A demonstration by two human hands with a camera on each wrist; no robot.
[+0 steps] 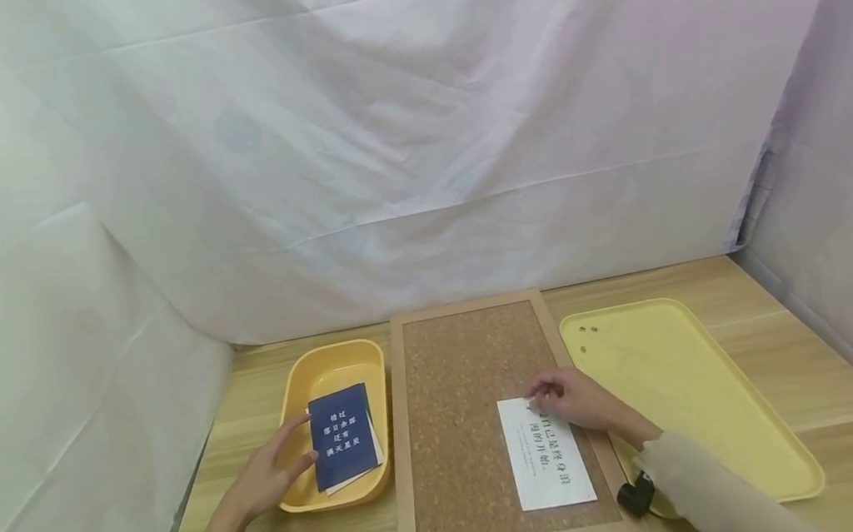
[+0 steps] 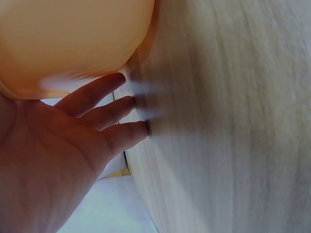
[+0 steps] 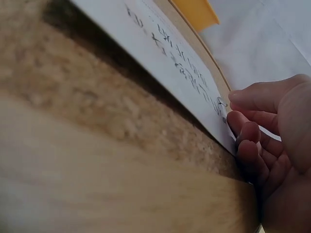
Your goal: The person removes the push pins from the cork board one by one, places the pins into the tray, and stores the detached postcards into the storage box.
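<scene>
In the head view, a white card (image 1: 543, 465) printed with Chinese characters lies over the right half of a framed cork board (image 1: 454, 431). At its top edge my right hand (image 1: 580, 400) pinches with thumb and curled fingers, covering the upper right corner. The right wrist view has the fingertips (image 3: 235, 119) right at the card's end, a shadow running under its long side. My left hand (image 1: 258, 475) spans the rim of a yellow basket (image 1: 332, 357), thumb and index fingertip at the left edge of a dark blue card (image 1: 343, 452). Its other fingers (image 2: 109, 114) extend outside the basket wall.
Paler cards (image 1: 377, 449) peek out beneath the blue one. Right of the board, a yellow tray (image 1: 695, 391) holds a few small metallic pieces (image 1: 583, 330) near its far left corner. White curtains (image 1: 418, 158) enclose the back and sides of the wooden table (image 1: 746, 308).
</scene>
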